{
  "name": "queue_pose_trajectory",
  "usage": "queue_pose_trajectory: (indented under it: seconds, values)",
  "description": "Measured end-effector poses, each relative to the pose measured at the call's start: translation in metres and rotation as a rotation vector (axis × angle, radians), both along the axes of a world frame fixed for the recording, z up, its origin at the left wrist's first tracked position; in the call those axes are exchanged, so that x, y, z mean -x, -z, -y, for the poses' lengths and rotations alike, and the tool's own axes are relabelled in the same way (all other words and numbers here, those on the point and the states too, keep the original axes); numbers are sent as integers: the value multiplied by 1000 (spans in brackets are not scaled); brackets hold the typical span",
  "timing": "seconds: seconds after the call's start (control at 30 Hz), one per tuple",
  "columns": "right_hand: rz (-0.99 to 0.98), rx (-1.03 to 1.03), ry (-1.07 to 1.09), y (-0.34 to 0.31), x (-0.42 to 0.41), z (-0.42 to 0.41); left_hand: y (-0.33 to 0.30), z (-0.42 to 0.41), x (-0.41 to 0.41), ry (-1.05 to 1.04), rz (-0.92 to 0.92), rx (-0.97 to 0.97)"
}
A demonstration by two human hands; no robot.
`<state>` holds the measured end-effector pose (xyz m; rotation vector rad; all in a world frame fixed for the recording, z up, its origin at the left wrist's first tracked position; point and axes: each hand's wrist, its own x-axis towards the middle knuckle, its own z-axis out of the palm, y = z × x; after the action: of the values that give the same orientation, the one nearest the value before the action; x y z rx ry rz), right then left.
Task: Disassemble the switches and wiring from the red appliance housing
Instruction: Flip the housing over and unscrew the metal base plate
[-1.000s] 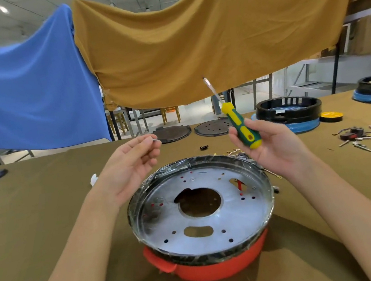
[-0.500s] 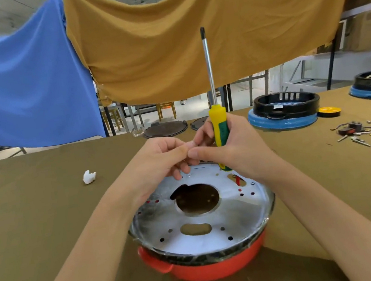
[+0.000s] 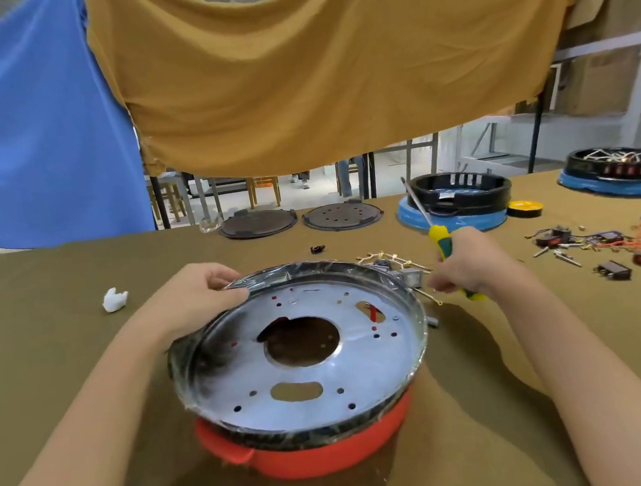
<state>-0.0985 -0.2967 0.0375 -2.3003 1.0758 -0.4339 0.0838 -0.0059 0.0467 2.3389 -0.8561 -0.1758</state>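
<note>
The red appliance housing point(image 3: 326, 452) sits on the surface point(image 3: 58, 338) between the two forearms, nearer the body than both hands. Only its lower front wall and one handle lug show; a perforated metal plate point(image 3: 305, 355), tilted up at the far side, covers the rest, so the inside is hidden except for a dark glimpse through the plate's large centre hole.

The left hand point(image 3: 199, 295) grips the plate's far-left rim, fingers curled over the edge. The right hand point(image 3: 464, 264) is closed round a yellow-and-green screwdriver point(image 3: 439, 241), shaft pointing up and away; its palm hides most of the handle.

Between the hands, just behind the plate's far rim, lies a tangle of wiring point(image 3: 390, 260) with a small grey part, partly hidden by the rim. Right of the right hand, loose switches and wires point(image 3: 604, 246) lie scattered, too small to sort. Left of the left hand is a white scrap point(image 3: 114, 299). Beyond the hands stand two dark discs point(image 3: 299, 219) and black-and-blue housings point(image 3: 456, 200).
</note>
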Motion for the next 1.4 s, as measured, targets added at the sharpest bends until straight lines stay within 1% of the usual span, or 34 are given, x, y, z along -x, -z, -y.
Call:
queue_pose_trajectory:
  seconds: [0.03,0.07,0.2,0.27,0.4,0.47,0.57,0.63,0.73,0.8,0.87,0.97,1.03,1.1,1.23,1.3,1.4]
  values:
    - [-82,12,-1,4,-1,0,1,0,0,13,-34,-26]
    - [-120,36,-5,7,-2,-1,2,0,-1,13,-53,-38]
    - [-93,148,69,10,-8,1,2,-2,-1,-21,-102,-2]
    - [-88,162,89,11,-8,3,2,-2,-2,-41,-119,8]
    - [-165,130,81,13,-7,4,-3,-2,-2,-69,-131,40]
    - [-92,118,91,12,-8,5,-6,-4,1,-66,-150,68]
    - [153,117,149,8,-8,8,-10,-9,4,-79,-161,104]
    - [337,26,139,6,-7,8,-13,-11,6,-105,-171,149]
    - [574,-288,-18,-1,-2,-1,-15,-14,7,-163,-207,240]
    - [621,-504,-150,-6,-2,-11,-15,-15,6,-210,-225,293]
    - [618,-678,-257,-8,-5,-18,-13,-16,4,-263,-228,325]
    - [586,-808,-363,-5,-12,-24,-13,-15,4,-335,-193,298]
    - [514,-773,-441,1,-15,-28,-14,-15,7,-359,-193,273]
    - [446,-667,-445,6,-19,-30,-16,-18,7,-341,-241,254]
    - [436,-518,-335,10,-24,-31,-21,-30,2,-269,-285,89]
    - [440,-492,-349,11,-26,-33,-22,-36,-1,-268,-286,54]
    - [430,-476,-418,11,-29,-40,-19,-34,-3,-290,-274,61]
